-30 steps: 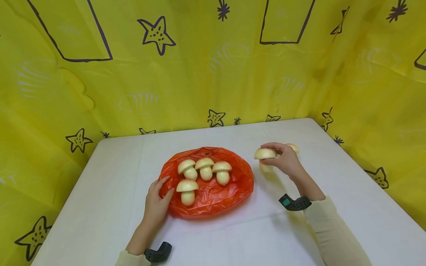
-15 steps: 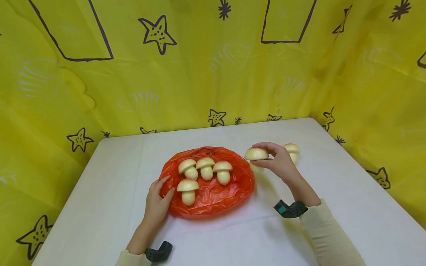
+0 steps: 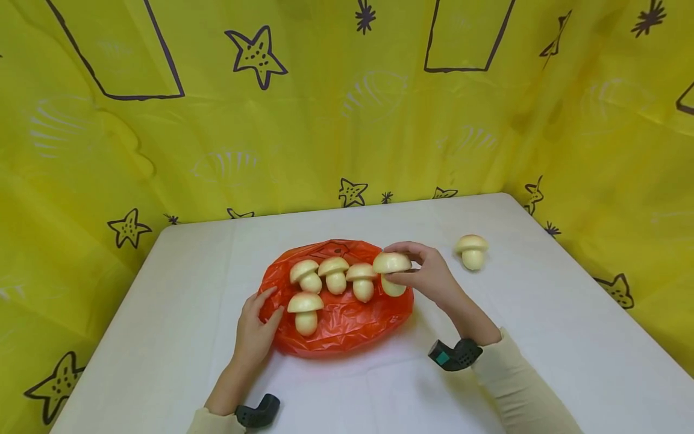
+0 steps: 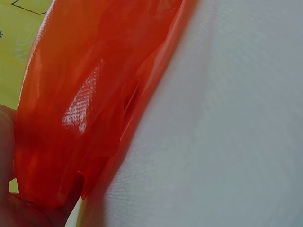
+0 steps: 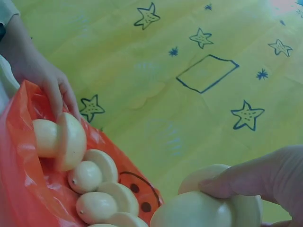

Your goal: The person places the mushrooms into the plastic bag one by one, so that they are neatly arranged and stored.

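Observation:
A red plastic bag [image 3: 352, 328] lies spread with its mouth up, and several pale toy mushrooms [image 3: 306, 310] with rounded caps are inside. At the bag's left rim, my left hand [image 3: 256, 328] holds the plastic, its fingertips over the edge; the left wrist view shows the red film [image 4: 90, 94] close up. My right hand [image 3: 431, 278] grips another toy mushroom [image 3: 391, 263] by its cap, over the bag's right side. In the right wrist view the thumb presses on this held mushroom [image 5: 189, 213], beside the ones in the bag.
One more toy mushroom [image 3: 472, 252] stands on the white table [image 3: 179, 289], right of the bag. Yellow patterned cloth [image 3: 314, 132] hangs behind the table and along both sides. Both wrists wear dark bands [image 3: 455, 354].
My right hand has carried its mushroom leftward from the table to above the bag. That uncovers the mushroom standing at the right. The left hand stays at the rim.

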Action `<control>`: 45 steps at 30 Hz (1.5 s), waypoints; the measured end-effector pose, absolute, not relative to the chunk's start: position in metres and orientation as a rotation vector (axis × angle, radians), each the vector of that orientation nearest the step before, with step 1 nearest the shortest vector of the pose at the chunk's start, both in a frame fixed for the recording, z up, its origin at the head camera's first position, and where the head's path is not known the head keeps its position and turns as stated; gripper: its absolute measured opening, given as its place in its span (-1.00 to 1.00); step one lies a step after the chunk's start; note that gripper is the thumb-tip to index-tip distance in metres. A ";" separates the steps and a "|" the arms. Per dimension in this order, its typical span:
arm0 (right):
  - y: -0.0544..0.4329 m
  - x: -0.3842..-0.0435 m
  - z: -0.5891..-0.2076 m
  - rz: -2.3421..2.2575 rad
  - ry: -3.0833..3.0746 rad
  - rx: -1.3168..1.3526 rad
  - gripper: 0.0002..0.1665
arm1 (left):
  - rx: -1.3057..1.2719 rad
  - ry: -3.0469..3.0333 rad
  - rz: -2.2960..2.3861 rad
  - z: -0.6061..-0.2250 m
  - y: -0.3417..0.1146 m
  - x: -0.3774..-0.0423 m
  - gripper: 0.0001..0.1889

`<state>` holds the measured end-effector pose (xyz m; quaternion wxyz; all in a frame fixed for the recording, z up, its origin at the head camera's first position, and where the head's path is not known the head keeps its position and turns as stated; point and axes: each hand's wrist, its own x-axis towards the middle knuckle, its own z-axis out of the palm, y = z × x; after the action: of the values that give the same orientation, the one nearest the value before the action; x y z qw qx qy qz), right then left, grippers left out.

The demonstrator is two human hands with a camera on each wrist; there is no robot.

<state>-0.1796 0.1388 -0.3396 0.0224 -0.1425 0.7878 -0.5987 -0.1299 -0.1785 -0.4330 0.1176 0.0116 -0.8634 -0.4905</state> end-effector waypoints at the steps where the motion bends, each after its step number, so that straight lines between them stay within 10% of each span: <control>1: 0.136 -0.179 -0.340 -1.856 2.435 -0.446 -0.51 | 0.032 -2.525 -1.435 -0.433 -0.179 -0.130 -0.57; 45: 0.059 -0.164 -0.378 -1.726 2.479 -0.370 -0.59 | 0.009 -2.516 -1.432 -0.430 -0.177 -0.128 -0.57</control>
<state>-0.1640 0.0592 -0.3784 0.0490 -0.1214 0.8137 -0.5664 -0.1278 -0.1772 -0.4305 0.1228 0.0031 -0.8624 -0.4910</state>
